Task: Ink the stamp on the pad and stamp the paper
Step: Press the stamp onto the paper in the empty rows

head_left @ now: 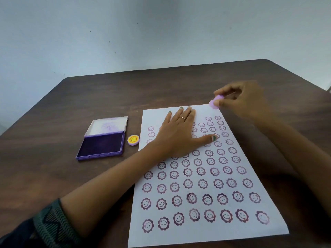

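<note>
A white sheet of paper (202,235) lies on the brown table, covered with several rows of purple smiley flower prints. My left hand (177,133) rests flat on its upper part, fingers spread, pinning it down. My right hand (240,99) hovers over the paper's far right corner, its fingertips pinched on a small lilac stamp (215,102) that is blurred. The purple ink pad (103,144) sits open to the left of the paper, its stained white lid tipped back.
A small round cap (133,139) with a yellow smiley on top lies between the ink pad and the paper. The dark wooden table (53,176) ends at a pale wall behind; its far right corner is rounded.
</note>
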### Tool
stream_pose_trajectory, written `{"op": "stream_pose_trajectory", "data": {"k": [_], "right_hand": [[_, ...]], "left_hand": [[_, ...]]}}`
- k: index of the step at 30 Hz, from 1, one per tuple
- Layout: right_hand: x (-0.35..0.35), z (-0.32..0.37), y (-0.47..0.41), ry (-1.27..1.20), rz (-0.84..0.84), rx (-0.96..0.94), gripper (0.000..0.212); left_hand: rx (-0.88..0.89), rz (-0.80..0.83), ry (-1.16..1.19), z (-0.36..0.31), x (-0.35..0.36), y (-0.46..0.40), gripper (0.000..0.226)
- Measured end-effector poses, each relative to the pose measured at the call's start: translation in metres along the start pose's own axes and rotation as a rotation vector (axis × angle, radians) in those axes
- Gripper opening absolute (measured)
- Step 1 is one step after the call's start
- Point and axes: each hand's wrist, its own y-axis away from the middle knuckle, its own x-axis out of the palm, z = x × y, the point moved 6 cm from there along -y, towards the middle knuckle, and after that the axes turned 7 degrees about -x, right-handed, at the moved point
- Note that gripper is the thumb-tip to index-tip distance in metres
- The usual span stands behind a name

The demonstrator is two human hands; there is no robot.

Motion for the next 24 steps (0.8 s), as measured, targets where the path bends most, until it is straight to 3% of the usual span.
{"op": "stream_pose_trajectory", "data": {"k": [2,8,13,20,24], "right_hand": [[-0.009,-0.012,0.000,-0.179,-0.111,0.102,0.026],[0.000,-0.021,0.009,-0.511,-0.128,0.218,0.031],[0.001,-0.024,0.009,-0.567,-0.160,0.240,0.028],[0.003,-0.027,0.008,-0.557,-0.162,0.233,0.025],[0.005,-0.023,0.007,-0.575,-0.158,0.223,0.037]], "left_hand": [[-0.004,0.004,-0.003,0.001,0.000,0.000,0.093],[0.023,-0.036,0.033,-0.001,-0.004,0.002,0.086],[0.093,-0.170,0.087,0.011,-0.044,0.007,0.071],[0.012,-0.044,0.184,0.079,-0.075,0.033,0.055],[-0.028,-0.024,0.232,0.112,-0.084,0.048,0.054]]}}
